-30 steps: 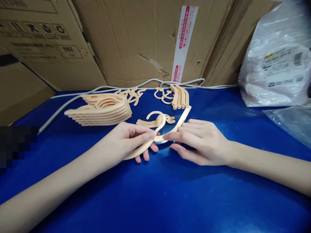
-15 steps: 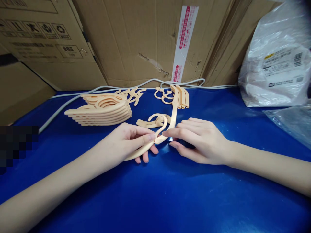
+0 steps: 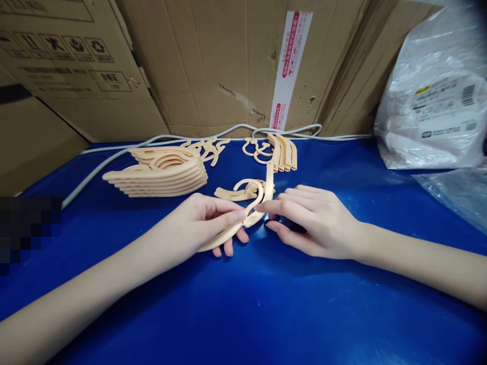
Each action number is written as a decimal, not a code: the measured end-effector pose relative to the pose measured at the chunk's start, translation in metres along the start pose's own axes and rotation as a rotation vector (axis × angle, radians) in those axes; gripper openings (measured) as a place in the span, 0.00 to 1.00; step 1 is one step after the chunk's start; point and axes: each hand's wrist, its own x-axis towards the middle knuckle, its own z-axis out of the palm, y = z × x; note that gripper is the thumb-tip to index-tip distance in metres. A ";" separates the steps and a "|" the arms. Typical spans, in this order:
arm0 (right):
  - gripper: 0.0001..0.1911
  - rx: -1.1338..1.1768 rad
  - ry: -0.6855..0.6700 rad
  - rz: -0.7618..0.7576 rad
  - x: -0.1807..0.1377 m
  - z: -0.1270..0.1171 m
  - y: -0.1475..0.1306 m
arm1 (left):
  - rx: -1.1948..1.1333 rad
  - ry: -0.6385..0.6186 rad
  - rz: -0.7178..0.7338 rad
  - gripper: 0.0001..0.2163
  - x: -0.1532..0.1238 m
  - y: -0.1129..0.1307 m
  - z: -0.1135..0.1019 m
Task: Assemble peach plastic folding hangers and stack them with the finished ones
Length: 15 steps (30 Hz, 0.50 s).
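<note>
At the middle of the blue table cover, I see both hands meet on one peach plastic hanger. The left hand is closed on it: the thumb lies on top near the joint, and the other fingers curl under the arm that runs back beneath the palm. The hook curves up just beyond the left thumb tip. The hanger's other arm points away from me, towards the boxes. The right hand has its fingers stretched out together, and the index fingertip touches that arm's base at the joint. The right thumb sits lower, near the cover, and I cannot tell whether it pinches the plastic.

Just behind the hook lie more loose peach pieces. Further back to the left is a stack of hangers, and to the right a bundle of arms. A white cable runs along the cardboard boxes, and a plastic bag sits at far right.
</note>
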 end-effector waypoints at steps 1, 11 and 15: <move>0.12 -0.003 0.000 0.005 0.000 0.000 0.000 | 0.002 0.000 0.004 0.11 0.000 0.000 0.000; 0.14 -0.020 -0.023 0.009 0.002 0.001 0.000 | 0.036 0.013 0.015 0.10 0.000 -0.001 0.001; 0.14 -0.005 -0.027 0.002 0.002 0.001 0.001 | 0.109 0.000 0.050 0.11 -0.003 -0.001 0.002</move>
